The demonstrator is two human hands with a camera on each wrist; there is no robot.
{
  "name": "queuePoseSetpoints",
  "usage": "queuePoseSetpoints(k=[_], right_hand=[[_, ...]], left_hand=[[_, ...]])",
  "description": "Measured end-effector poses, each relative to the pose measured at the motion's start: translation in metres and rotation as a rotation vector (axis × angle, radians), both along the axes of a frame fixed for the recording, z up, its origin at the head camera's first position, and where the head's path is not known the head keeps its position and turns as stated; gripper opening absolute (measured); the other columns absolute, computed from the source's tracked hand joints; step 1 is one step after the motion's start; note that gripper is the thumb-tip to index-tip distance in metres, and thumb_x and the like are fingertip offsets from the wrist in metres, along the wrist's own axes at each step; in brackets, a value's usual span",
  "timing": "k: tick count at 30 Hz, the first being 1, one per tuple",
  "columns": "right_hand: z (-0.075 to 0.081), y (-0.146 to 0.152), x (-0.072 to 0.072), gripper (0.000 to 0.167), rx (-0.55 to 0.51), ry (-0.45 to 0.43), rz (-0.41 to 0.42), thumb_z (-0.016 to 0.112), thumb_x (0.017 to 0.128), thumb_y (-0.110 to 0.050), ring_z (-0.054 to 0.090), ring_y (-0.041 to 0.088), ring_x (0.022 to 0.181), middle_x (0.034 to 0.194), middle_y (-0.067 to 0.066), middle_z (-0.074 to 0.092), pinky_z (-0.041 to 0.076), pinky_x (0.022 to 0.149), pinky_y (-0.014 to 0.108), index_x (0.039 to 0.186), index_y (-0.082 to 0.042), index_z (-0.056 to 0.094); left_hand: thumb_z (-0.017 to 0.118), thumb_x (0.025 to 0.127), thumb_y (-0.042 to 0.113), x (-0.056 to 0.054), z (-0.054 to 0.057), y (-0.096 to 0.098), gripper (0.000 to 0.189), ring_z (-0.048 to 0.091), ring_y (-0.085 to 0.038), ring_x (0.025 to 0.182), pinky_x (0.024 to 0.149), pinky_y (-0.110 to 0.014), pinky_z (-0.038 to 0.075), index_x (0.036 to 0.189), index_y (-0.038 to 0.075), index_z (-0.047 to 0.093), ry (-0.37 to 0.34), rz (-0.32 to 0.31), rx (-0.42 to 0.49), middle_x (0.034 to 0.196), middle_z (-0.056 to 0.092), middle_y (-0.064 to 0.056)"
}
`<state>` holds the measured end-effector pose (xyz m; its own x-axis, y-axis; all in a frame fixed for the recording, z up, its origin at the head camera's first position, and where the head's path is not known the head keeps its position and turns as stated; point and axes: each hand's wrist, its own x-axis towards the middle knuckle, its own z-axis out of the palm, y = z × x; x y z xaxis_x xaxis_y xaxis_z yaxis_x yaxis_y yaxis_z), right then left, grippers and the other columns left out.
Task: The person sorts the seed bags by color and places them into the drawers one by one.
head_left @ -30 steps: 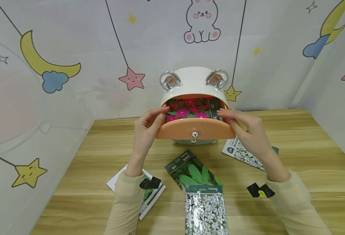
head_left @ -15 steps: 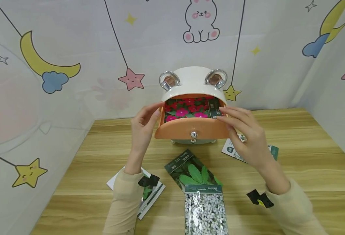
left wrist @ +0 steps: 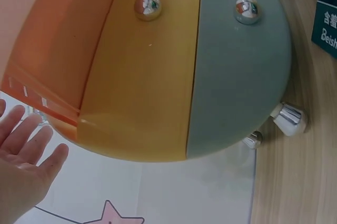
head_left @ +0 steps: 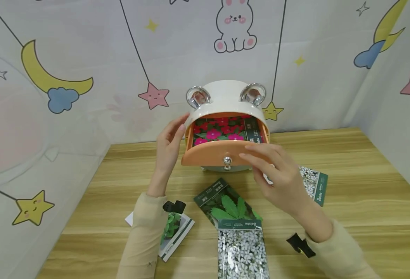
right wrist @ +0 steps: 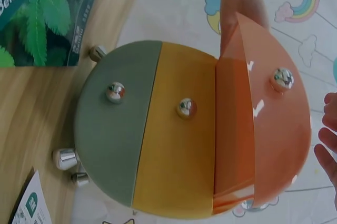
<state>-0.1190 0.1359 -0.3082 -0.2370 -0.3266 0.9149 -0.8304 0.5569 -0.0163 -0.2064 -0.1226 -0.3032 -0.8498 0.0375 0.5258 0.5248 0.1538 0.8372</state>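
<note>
A small round cabinet (head_left: pixel 224 93) with a white top and silver ears stands at the back of the table. Its orange top drawer (head_left: pixel 203 154) is pulled out. Inside the drawer lies a packet (head_left: pixel 222 133) printed with red and pink flowers. My left hand (head_left: pixel 168 151), fingers loose, is beside the drawer's left side; the left wrist view shows its fingers (left wrist: pixel 31 145) next to the drawer wall. In front of the drawer's right part is my right hand (head_left: pixel 283 176), fingers extended. The right wrist view has its fingertips (right wrist: pixel 326 150) apart from the drawer front.
On the wooden table (head_left: pixel 103 186) lie a green-leaf packet (head_left: pixel 225 201), partly under a white-flower packet (head_left: pixel 241 252), another white-flower packet (head_left: pixel 313 182) at right and a plant packet (head_left: pixel 173 230) by the left sleeve. Yellow (left wrist: pixel 139 76) and green (left wrist: pixel 239 71) lower drawers are closed.
My right hand has come away from the drawer's right side, moving left and down to in front of it. My left hand has shifted slightly off the left edge. The drawer stays out.
</note>
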Motion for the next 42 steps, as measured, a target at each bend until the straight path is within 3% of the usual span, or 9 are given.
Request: queuePoseSetpoints(k=[2, 6, 13, 20, 26, 33, 38, 42], right_hand=[[-0.001, -0.004, 0.001, 0.027, 0.029, 0.012, 0.004, 0.049, 0.094, -0.007, 0.061, 0.031, 0.106, 0.112, 0.014, 0.067, 0.051, 0.085, 0.037, 0.109, -0.004, 0.071], [-0.005, -0.013, 0.0, 0.028, 0.07, 0.023, 0.016, 0.049, 0.091, -0.005, 0.062, 0.031, 0.106, 0.109, 0.012, 0.067, 0.052, 0.089, 0.04, 0.109, -0.004, 0.071], [-0.011, -0.025, -0.003, 0.029, 0.112, 0.038, -0.034, 0.046, 0.096, -0.011, 0.063, 0.024, 0.094, 0.106, 0.011, 0.067, 0.054, 0.079, 0.034, 0.109, -0.006, 0.072], [-0.019, -0.031, -0.006, 0.023, 0.124, -0.002, -0.054, 0.054, 0.093, -0.008, 0.063, 0.024, 0.093, 0.106, 0.011, 0.066, 0.055, 0.076, 0.033, 0.11, -0.005, 0.07], [-0.023, -0.036, -0.009, 0.021, 0.099, -0.019, -0.081, 0.059, 0.092, -0.008, 0.059, 0.023, 0.089, 0.105, 0.012, 0.064, 0.052, 0.066, 0.028, 0.109, -0.004, 0.07], [-0.023, -0.04, -0.008, 0.023, 0.101, -0.044, -0.112, 0.055, 0.096, -0.016, 0.059, 0.022, 0.091, 0.105, 0.013, 0.063, 0.055, 0.067, 0.029, 0.108, -0.003, 0.07], [-0.022, -0.04, -0.01, 0.02, 0.118, -0.051, -0.124, 0.059, 0.095, -0.014, 0.06, 0.022, 0.091, 0.103, 0.013, 0.062, 0.056, 0.069, 0.029, 0.106, -0.003, 0.07], [-0.021, -0.04, -0.012, 0.017, 0.12, -0.051, -0.125, 0.068, 0.087, -0.006, 0.06, 0.022, 0.088, 0.1, 0.013, 0.062, 0.057, 0.07, 0.029, 0.104, -0.003, 0.07]], left_hand=[[0.044, 0.102, 0.01, 0.001, 0.004, 0.001, 0.035, 0.05, -0.024, 0.13, 0.105, -0.026, 0.044, 0.134, 0.002, 0.055, -0.017, -0.015, -0.013, 0.14, 0.054, -0.014], [0.041, 0.102, 0.008, 0.0, 0.008, 0.003, 0.036, 0.041, -0.024, 0.139, 0.115, -0.035, 0.035, 0.135, -0.003, 0.051, -0.033, -0.055, -0.023, 0.147, 0.047, -0.016], [0.04, 0.104, 0.019, -0.027, -0.011, -0.004, 0.037, 0.032, -0.009, 0.144, 0.121, -0.034, 0.025, 0.137, 0.009, 0.054, -0.051, -0.1, -0.022, 0.152, 0.041, -0.001], [0.042, 0.103, 0.026, -0.039, -0.015, -0.007, 0.039, 0.026, -0.007, 0.147, 0.122, -0.037, 0.021, 0.139, 0.014, 0.052, -0.065, -0.172, -0.033, 0.157, 0.034, 0.003], [0.041, 0.103, 0.031, -0.04, -0.01, -0.005, 0.041, 0.021, -0.007, 0.148, 0.122, -0.039, 0.02, 0.141, 0.02, 0.05, -0.15, -0.213, -0.046, 0.158, 0.029, 0.01], [0.035, 0.105, 0.031, -0.047, -0.017, -0.006, 0.042, 0.013, -0.006, 0.15, 0.124, -0.043, 0.012, 0.145, 0.023, 0.045, -0.201, -0.269, -0.063, 0.16, 0.023, 0.012], [0.033, 0.105, 0.027, -0.039, -0.011, -0.004, 0.043, 0.01, -0.012, 0.151, 0.124, -0.045, 0.011, 0.146, 0.018, 0.042, -0.214, -0.301, -0.042, 0.161, 0.02, 0.007], [0.033, 0.105, 0.025, -0.032, -0.005, -0.002, 0.043, 0.011, -0.013, 0.151, 0.124, -0.044, 0.011, 0.146, 0.015, 0.042, -0.217, -0.309, -0.005, 0.161, 0.022, 0.005]])
